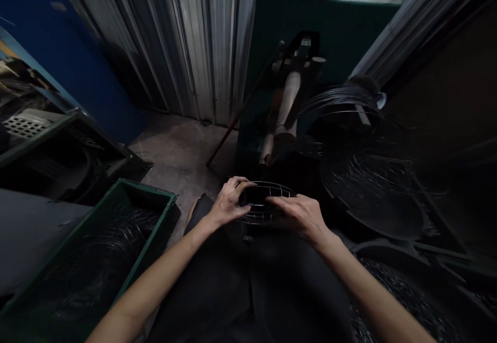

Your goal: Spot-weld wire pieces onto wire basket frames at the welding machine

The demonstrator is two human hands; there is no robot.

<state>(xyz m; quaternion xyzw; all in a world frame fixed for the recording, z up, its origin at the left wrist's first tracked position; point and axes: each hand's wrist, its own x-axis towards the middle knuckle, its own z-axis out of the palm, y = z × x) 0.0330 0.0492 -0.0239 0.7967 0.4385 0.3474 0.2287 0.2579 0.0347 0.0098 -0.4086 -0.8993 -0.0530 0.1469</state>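
Observation:
Between my hands, above my lap, is a round wire frame (259, 206) with thin crossing wires, like a small wire basket or guard. My left hand (232, 201) grips its left side, with the thumb below and the fingers curled over the top. My right hand (301, 211) is at the right side, its fingers reaching in over the wires and pressed together around the rim. Just beyond the frame stands a machine with a pale cylindrical arm (289, 97) on a dark green body (349, 32).
At left, a green crate (171, 198) holds wire pieces, beside a dark crate (112, 157). To the right are coiled wire (341, 97), a round tray of wires (373, 193) and a tub of small metal parts (399, 291). Corrugated metal sheeting (186, 38) stands behind.

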